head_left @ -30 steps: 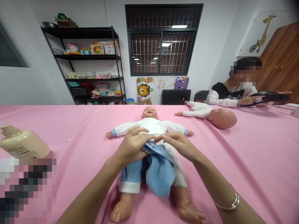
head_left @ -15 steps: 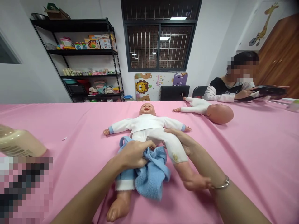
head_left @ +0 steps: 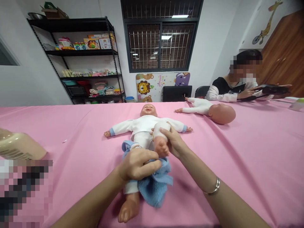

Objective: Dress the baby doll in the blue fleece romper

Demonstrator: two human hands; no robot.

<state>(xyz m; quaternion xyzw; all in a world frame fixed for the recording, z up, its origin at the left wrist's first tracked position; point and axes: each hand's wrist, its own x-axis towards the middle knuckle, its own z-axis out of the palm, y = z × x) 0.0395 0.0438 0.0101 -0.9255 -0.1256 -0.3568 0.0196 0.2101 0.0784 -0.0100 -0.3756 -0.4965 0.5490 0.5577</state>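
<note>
A baby doll (head_left: 144,124) in a white top with blue cuffs lies face up on the pink-covered table, its feet toward me. Blue fleece trousers (head_left: 154,190) cover one of its legs, on the left; the other trouser leg hangs loose and bunched. My left hand (head_left: 140,163) is closed on the trousers' upper part. My right hand (head_left: 174,139) is wrapped round the doll's bare-footed leg (head_left: 161,134), which is bent up, its foot just above my left fingers.
A second doll (head_left: 222,113) lies at the back right of the pink table (head_left: 78,190). At the far left is a beige bottle (head_left: 21,144). Behind the table's right side sits a person (head_left: 223,88) holding a dark device. Shelves (head_left: 78,52) stand along the wall.
My right hand has moved left and toward the doll's middle, bending the uncovered leg up from its stretched-out position. My left hand, still on the trousers, has shifted slightly; the covered foot has moved right.
</note>
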